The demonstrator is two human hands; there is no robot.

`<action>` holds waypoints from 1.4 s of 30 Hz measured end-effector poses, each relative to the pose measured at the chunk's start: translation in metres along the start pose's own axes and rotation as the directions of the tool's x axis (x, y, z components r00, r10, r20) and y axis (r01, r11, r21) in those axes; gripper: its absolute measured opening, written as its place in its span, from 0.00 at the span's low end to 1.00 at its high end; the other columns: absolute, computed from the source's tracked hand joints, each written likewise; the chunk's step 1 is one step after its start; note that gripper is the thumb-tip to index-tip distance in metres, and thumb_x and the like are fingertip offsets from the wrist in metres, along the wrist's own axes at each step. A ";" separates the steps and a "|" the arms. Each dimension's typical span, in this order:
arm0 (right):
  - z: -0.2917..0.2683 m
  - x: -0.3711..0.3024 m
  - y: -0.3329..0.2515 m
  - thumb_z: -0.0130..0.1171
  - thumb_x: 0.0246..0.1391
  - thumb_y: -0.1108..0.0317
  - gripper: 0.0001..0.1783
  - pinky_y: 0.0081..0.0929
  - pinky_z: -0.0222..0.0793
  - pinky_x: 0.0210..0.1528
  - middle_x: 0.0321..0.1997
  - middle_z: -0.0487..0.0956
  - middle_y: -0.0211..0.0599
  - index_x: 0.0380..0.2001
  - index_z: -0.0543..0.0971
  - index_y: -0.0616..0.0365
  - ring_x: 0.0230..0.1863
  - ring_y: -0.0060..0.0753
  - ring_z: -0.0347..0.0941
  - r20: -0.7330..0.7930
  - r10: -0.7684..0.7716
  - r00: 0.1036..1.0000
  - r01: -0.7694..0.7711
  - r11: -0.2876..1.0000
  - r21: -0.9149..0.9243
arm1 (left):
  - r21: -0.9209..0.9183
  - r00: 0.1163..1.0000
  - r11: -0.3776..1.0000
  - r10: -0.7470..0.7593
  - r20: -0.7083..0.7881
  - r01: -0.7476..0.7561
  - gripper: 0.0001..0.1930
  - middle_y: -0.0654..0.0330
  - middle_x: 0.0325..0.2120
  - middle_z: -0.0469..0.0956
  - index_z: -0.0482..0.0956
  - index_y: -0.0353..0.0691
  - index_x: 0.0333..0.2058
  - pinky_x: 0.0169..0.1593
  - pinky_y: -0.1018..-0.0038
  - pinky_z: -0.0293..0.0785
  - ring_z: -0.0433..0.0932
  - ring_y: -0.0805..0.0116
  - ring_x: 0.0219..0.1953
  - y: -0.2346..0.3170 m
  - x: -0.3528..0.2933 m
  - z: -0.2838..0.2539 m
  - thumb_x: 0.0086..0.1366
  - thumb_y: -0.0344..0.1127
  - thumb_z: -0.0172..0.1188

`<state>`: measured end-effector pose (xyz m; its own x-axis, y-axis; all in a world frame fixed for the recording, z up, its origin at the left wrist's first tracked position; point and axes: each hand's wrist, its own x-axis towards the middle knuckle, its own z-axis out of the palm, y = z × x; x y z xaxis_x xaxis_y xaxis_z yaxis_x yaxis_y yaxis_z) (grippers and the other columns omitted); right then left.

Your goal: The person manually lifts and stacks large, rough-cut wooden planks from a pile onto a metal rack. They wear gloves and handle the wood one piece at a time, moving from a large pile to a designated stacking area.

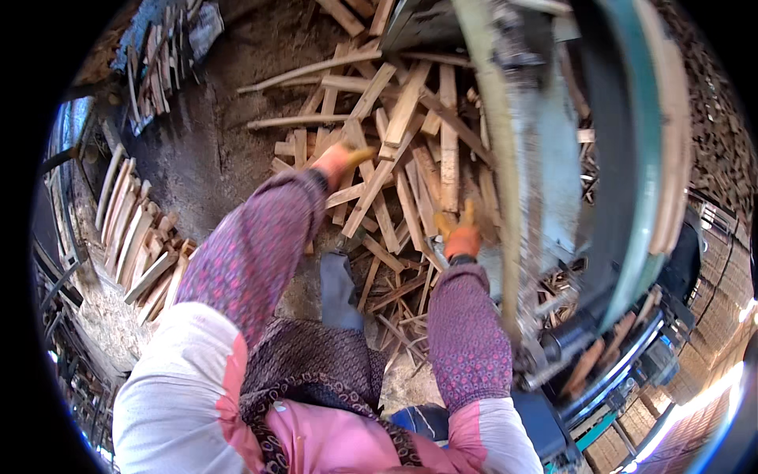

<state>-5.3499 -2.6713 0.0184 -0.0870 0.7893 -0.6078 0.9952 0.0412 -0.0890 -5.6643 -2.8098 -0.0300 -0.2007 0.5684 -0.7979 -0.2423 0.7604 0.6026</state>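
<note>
Both my hands wear orange gloves with yellow fingers and reach over a loose heap of cut wooden sticks (404, 110). My left hand (339, 160), slightly blurred, is at the heap's left side. Its visible fingers stretch out over a stick (369, 188) that slants through the middle; the rest of its fingers are hidden. Farther right and nearer to me, my right hand (460, 235) has its fingers spread apart. It is beside the near end of a pale upright-lying stick (448, 158), and I see nothing gripped in it.
A green-rimmed machine wheel or belt (638, 158) curves along the right, behind a pale vertical bar (499, 158). Stacked curved wood pieces (134, 229) lie at the left. Another bundle of sticks (160, 67) rests at the far left. Two long thin sticks jut left from the heap.
</note>
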 end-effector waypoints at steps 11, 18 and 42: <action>0.079 0.035 0.023 0.70 0.51 0.55 0.50 0.43 0.75 0.54 0.53 0.81 0.53 0.72 0.58 0.56 0.50 0.52 0.80 -0.173 -0.145 0.974 0.201 0.908 0.368 | -0.184 0.993 0.981 0.085 0.081 -0.069 0.19 0.61 0.23 0.78 0.80 0.34 0.35 0.25 0.73 0.74 0.77 0.71 0.22 -0.024 0.116 0.034 0.59 0.46 0.70; 0.058 -0.079 0.035 0.70 0.50 0.49 0.48 0.42 0.78 0.54 0.61 0.77 0.38 0.72 0.62 0.47 0.48 0.44 0.80 0.092 -0.216 0.972 0.175 0.928 0.330 | -0.220 0.996 0.975 0.004 -0.092 -0.024 0.48 0.47 0.49 0.79 0.59 0.33 0.68 0.55 0.66 0.75 0.79 0.58 0.51 -0.191 -0.071 0.086 0.51 0.40 0.73; 0.036 0.273 -0.115 0.61 0.59 0.42 0.44 0.44 0.69 0.64 0.59 0.78 0.61 0.69 0.65 0.61 0.61 0.59 0.75 -0.389 -0.403 0.829 0.293 0.904 -0.312 | -0.674 0.982 0.717 -0.169 0.081 0.179 0.35 0.56 0.57 0.76 0.66 0.38 0.68 0.54 0.72 0.74 0.78 0.68 0.52 -0.261 0.046 0.005 0.66 0.45 0.65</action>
<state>-5.4900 -2.4823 -0.1660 -0.4555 0.8756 -0.1610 0.8880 0.4597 -0.0119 -5.6052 -2.9805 -0.2239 -0.0790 0.4557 -0.8866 -0.8492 0.4351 0.2993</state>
